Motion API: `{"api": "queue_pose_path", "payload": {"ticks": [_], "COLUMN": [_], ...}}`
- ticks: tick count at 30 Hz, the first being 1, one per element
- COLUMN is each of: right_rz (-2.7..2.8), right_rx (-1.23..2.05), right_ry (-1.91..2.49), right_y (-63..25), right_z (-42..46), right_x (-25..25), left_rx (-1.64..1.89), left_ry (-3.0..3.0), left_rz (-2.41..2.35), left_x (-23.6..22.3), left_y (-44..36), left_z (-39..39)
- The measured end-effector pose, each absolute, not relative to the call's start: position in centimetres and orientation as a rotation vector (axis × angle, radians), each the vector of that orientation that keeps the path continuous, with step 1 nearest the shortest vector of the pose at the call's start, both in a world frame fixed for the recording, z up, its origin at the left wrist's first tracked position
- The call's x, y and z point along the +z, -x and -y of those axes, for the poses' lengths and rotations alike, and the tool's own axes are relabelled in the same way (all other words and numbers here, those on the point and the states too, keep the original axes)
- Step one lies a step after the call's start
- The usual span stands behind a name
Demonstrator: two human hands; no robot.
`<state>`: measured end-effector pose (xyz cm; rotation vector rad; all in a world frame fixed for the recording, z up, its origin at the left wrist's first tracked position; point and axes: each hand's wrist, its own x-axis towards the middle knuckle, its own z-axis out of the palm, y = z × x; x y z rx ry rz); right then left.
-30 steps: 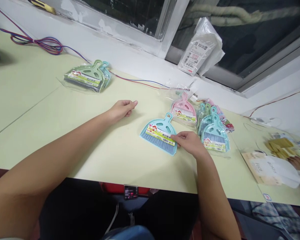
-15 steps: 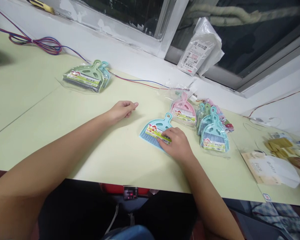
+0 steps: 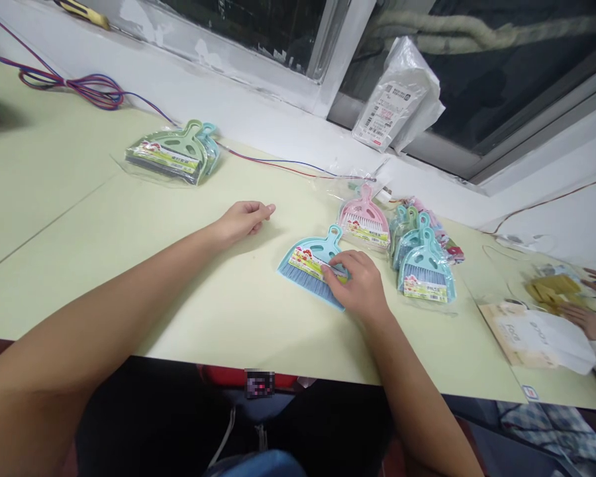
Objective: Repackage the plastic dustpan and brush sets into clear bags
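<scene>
A light-blue dustpan-and-brush set (image 3: 308,268) lies on the table in front of me, its grey bristles facing me and its handle pointing away. A printed card label (image 3: 305,260) with red mushrooms crosses it. My right hand (image 3: 357,281) rests on the set's right side, with thumb and fingers closed at the label's right end; the fingertips partly hide it. My left hand (image 3: 243,222) lies on the table to the left, apart from the set. Its fingers are curled in, the thumb points right, and nothing shows in it.
Bagged dustpan sets stand around: green and blue (image 3: 166,156) at back left, pink (image 3: 365,218) behind my right hand, several blue and green (image 3: 424,265) to the right. Coiled wires (image 3: 94,89) lie back left. Another person's hands (image 3: 583,318) are far right, near a paper bag (image 3: 516,334).
My right hand has shifted slightly right on the label, its thumb and fingers more bent, baring more bristles. My left hand has stayed put. The other person's hands have come further into view.
</scene>
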<state>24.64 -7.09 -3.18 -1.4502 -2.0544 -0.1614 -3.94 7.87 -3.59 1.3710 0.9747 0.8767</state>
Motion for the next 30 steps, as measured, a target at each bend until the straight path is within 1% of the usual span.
{"api": "queue_pose_path", "payload": {"ticks": [4,9,13,21,30], "right_rz": [2.048,1.902,2.045,2.153,2.095], "right_rx": [-0.095,-0.048,-0.007,-0.088,-0.082], "right_ry": [1.459,1.552,1.503,1.49,1.437], "right_y": [-24.8,-25.8,-26.0,-24.4,-24.7], "right_z": [6.9,6.7,6.8,6.4,6.6], "right_x": [-3.2,-2.9,-3.0,-4.6,-3.9], "left_rx": [0.876,0.85,0.814,0.817,0.81], "left_ry": [-1.403,-1.474,-1.582,-1.624,-1.61], "left_rz": [-0.98,-0.961,-0.887,-0.872,-0.871], "left_x": [-3.6,-3.5,-3.6,-4.0,-3.8], "left_y": [3.9,3.8,3.6,3.4,3.4], "left_z": [-7.9,-7.7,-7.5,-7.6,-7.6]}}
